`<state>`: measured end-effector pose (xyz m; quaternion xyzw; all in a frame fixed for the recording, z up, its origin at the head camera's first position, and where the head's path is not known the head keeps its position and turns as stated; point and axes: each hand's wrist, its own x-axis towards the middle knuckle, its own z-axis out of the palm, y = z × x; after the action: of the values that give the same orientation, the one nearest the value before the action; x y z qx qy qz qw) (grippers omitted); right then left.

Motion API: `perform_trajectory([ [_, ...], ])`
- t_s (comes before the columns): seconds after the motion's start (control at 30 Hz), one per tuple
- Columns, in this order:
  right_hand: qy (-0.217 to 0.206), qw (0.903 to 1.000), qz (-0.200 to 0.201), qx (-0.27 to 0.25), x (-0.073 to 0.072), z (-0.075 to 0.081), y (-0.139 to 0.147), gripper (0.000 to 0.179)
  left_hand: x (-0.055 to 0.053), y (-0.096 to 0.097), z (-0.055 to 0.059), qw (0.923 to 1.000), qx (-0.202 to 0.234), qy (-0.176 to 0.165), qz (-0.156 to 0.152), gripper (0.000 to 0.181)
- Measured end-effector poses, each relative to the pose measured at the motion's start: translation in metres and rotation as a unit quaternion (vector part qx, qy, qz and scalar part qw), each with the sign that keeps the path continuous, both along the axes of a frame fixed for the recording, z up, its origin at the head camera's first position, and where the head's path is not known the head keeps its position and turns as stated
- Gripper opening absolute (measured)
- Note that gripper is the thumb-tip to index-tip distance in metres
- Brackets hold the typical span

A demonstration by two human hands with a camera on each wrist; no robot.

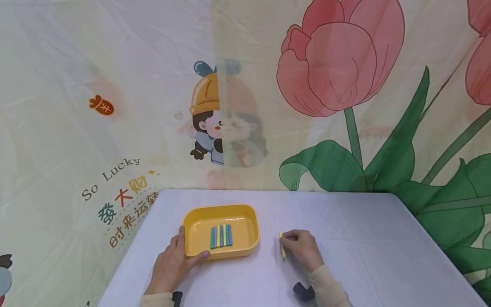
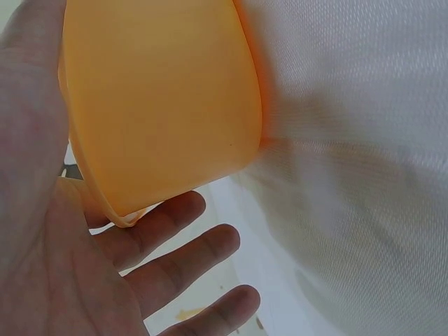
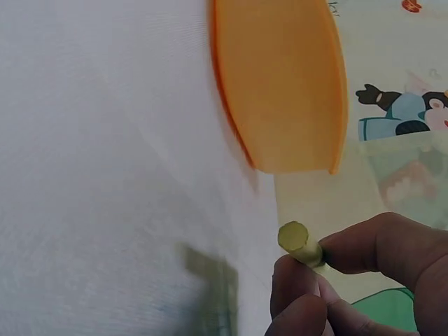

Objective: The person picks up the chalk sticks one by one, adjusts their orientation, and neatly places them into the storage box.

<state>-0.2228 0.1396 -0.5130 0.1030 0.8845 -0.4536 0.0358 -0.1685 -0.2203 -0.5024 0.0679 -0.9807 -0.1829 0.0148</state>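
Note:
My left hand [image 1: 170, 265] holds the near left corner of a yellow-orange plastic tray [image 1: 245, 235], its thumb at the front rim and its fingers along the left end. In the left wrist view, those fingers spread beside the tray's outer wall [image 2: 164, 91]. A row of chalk sticks [image 1: 221, 236] in teal, purple and yellow lies side by side on the tray floor. To the right of the tray, my right hand [image 1: 305, 250] pinches a yellow chalk stick [image 3: 299, 241] between thumb and fingers, its round end facing the right wrist camera.
The tray stands on a table with a white cloth [image 1: 356, 243]. Behind the table hangs a printed curtain [image 1: 245, 179] with tulips and a cartoon figure. A black strap piece [image 1: 304, 292] shows by the right sleeve [image 1: 327, 283].

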Motion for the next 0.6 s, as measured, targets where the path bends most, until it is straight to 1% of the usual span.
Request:
perform_trajectory([
  [0.1,0.004,0.9995,-0.001,-0.031,-0.001,0.003,-0.001,0.029,0.0,0.001,0.0,1.0,0.001,0.0,0.002,0.134],
  [0.2,-0.002,0.9984,-0.002,-0.056,-0.004,0.006,-0.003,0.029,0.0,0.0,0.0,1.0,0.003,-0.002,0.003,0.134],
  [0.4,-0.016,0.997,-0.004,-0.076,-0.01,0.019,-0.009,0.029,0.001,-0.001,-0.001,1.0,0.007,0.0,-0.003,0.134],
  [0.53,-0.007,0.9952,0.005,-0.098,-0.015,0.03,-0.012,0.032,0.001,-0.001,0.0,0.9999,0.009,0.001,-0.005,0.134],
  [0.6,0.005,0.9934,0.01,-0.114,-0.017,0.036,-0.012,0.032,0.0,-0.001,0.001,1.0,0.009,0.0,-0.005,0.134],
])
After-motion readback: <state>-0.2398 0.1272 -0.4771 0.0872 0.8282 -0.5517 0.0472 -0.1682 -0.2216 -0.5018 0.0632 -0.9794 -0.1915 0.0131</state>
